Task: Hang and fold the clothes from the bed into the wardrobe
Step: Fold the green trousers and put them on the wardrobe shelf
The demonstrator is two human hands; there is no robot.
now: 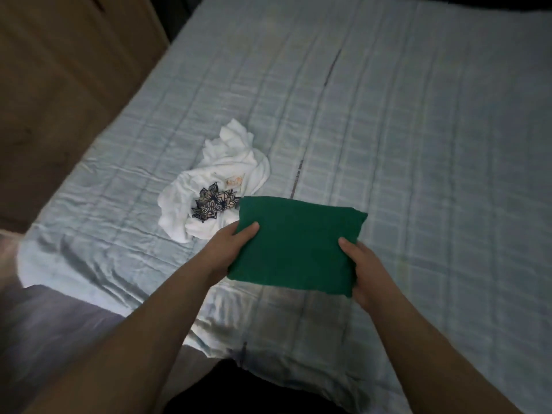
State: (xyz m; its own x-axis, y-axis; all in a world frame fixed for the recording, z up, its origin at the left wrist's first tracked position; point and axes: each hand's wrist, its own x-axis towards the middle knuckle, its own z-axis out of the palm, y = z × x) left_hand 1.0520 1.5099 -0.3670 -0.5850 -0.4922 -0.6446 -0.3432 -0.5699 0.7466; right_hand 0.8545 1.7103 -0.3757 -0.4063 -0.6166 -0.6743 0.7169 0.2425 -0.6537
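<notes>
**Inspector:** State the item in hand and its position.

**Operator:** From my remote seat I see one green cloth [295, 246], folded into a neat rectangle. I take it as the landmark. The bed [418, 144] lies beneath it. I cannot tell whether it rests on the cover or is held just clear of it.

**Inspector:** How is it held?

**Operator:** The left hand [230, 249] grips the cloth's left edge and the right hand [364, 270] grips its right edge. Each thumb [246, 231] lies on top. The fingers are out of sight beneath, so I judge they are curled under and pinching the layers. In my judgement, a hold at both sides keeps the folds from slipping open when the cloth is carried.

**Inspector:** Anything else outstanding?

**Operator:** A white shirt [215, 180] with a dark flower print lies crumpled just beyond the cloth's far left corner. The corner covers a little of it. The shirt is unfolded, so I count that work as not yet done.

**Inspector:** And the destination?

**Operator:** A brown wooden front [59, 70] stands well off to the far left of the cloth. I take it for the wardrobe, though blur keeps me from confirming that.

**Inspector:** Your reading of the step?

**Operator:** Folding of the green cloth looks finished. I judge it is ready to be carried over level, with the grip kept even.
</notes>
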